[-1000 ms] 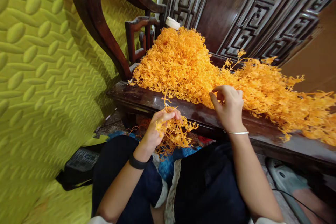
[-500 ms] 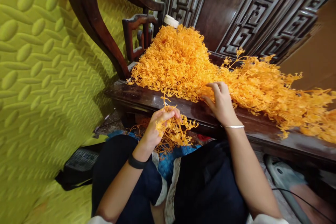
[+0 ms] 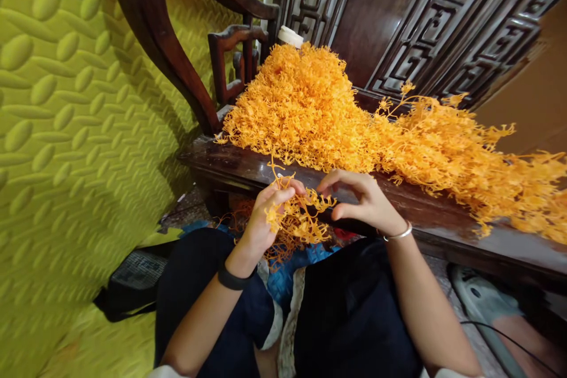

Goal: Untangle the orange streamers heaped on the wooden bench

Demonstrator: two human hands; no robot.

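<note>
A big heap of orange branching plastic sprigs [image 3: 336, 112] lies on the dark wooden bench seat [image 3: 230, 162]. My left hand [image 3: 266, 218] is closed round a small bunch of the orange sprigs [image 3: 301, 221], held just below the bench's front edge over my lap. My right hand [image 3: 361, 201] is beside it, thumb and fingers curled in a pinch against the right side of the same bunch. I cannot make out whether a separate sprig is in that pinch. A black band is on my left wrist, a silver bangle on my right.
The bench's carved dark backrest [image 3: 425, 18] and curved armrest [image 3: 177, 29] rise behind the heap. A white cap-like object [image 3: 290, 36] sits at the heap's far end. A yellow-green embossed wall [image 3: 66, 130] fills the left. A grey sandal [image 3: 482, 307] and blue cloth [image 3: 283, 283] lie below.
My right hand has left the heap on the bench and come down and left to the bunch in my left hand. The left hand has stayed put.
</note>
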